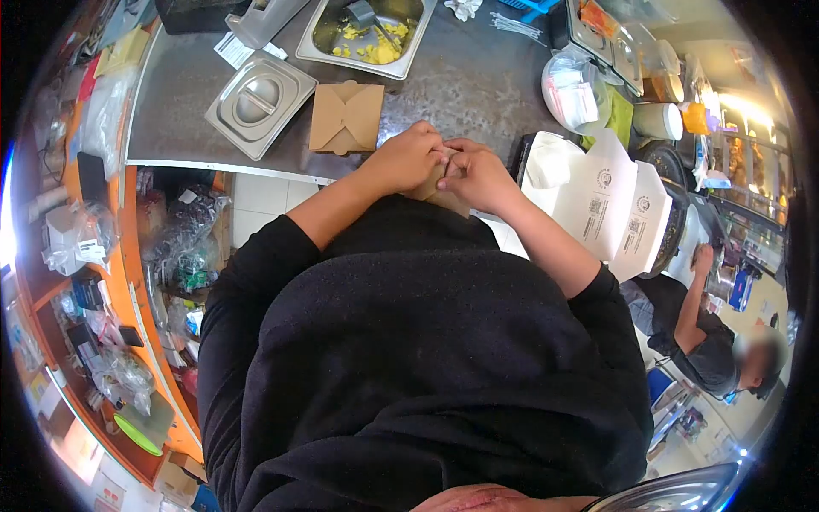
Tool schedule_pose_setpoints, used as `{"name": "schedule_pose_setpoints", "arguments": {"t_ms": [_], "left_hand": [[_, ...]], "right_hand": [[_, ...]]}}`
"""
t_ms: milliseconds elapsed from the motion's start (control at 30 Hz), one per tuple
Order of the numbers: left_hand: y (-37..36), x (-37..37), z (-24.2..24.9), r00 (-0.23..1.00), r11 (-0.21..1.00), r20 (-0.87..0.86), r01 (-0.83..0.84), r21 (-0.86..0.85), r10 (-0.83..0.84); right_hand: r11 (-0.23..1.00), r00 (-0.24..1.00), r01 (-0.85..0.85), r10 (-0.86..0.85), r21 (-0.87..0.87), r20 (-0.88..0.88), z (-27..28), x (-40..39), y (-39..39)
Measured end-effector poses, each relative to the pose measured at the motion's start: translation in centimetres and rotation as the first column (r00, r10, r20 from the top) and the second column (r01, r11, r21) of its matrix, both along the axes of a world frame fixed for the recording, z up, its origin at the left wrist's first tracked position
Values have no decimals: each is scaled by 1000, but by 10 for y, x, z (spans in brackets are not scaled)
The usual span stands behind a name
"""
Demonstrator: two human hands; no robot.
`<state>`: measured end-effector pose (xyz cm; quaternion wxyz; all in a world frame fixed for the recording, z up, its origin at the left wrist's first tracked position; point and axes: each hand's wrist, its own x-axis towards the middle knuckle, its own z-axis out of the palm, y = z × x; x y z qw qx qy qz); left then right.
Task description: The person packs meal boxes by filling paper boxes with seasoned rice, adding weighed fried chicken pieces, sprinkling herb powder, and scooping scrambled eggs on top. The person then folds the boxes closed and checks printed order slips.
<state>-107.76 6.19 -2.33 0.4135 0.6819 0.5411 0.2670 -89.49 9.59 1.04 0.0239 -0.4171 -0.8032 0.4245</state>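
Close to my body, at the table's front edge, both my hands are closed on a brown cardboard takeout box [448,201], which they partly cover. My left hand [411,157] grips its left and upper part, fingers bent. On the other side, my right hand [479,177] pinches the box's top near the flaps. Left of my hands lies a second brown takeout box [345,118], its flaps folded shut. Behind them stands a steel pan [413,64] holding yellow mashed food [381,51] and a scoop [362,14].
A steel lid [259,107] lies on the metal table [478,94] at left. White printed cartons [610,192] are at right, near a bowl of packets [570,90] and a paper cup [659,121]. Orange shelving [128,282] stands left. Another person [704,337] is at far right.
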Motion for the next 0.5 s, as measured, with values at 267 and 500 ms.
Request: {"name": "schedule_pose_setpoints", "arguments": {"t_ms": [267, 500], "left_hand": [[1, 5, 8, 998, 1000, -68, 8, 4, -7], [4, 9, 7, 994, 998, -99, 54, 44, -49]], "right_hand": [[998, 998, -4, 8, -61, 55, 3, -1, 9], [995, 997, -50, 45, 81, 70, 7, 13, 13]]}}
